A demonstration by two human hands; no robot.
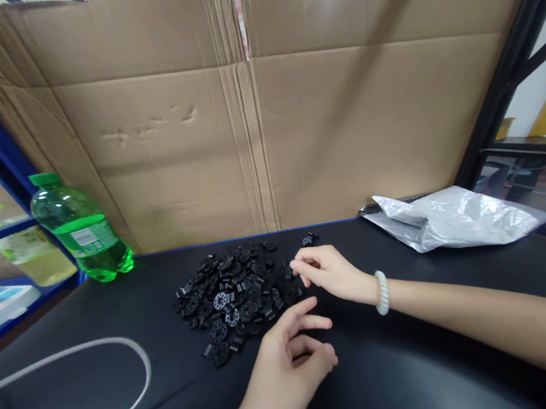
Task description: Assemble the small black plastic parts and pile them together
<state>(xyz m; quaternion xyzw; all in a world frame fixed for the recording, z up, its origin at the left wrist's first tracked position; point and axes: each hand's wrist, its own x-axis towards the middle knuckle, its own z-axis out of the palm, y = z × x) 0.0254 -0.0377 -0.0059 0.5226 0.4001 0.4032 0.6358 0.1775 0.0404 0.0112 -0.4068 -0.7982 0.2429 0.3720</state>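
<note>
A heap of several small black round plastic parts point(235, 285) lies on the black table point(416, 358). My right hand point(326, 272), with a pale bead bracelet on the wrist, reaches to the heap's right edge, its fingertips pinched on a small black part. My left hand point(289, 359) rests on the table just below the heap, fingers loosely curled and apart, holding nothing that I can see. Two loose black parts point(308, 238) lie beyond the right hand.
A green plastic bottle point(83, 231) leans at the back left. A crumpled clear plastic bag point(450, 217) lies at the back right. A white cable point(74, 355) loops over the table's left. Cardboard sheets point(252, 102) stand behind. Blue shelving stands at left, black at right.
</note>
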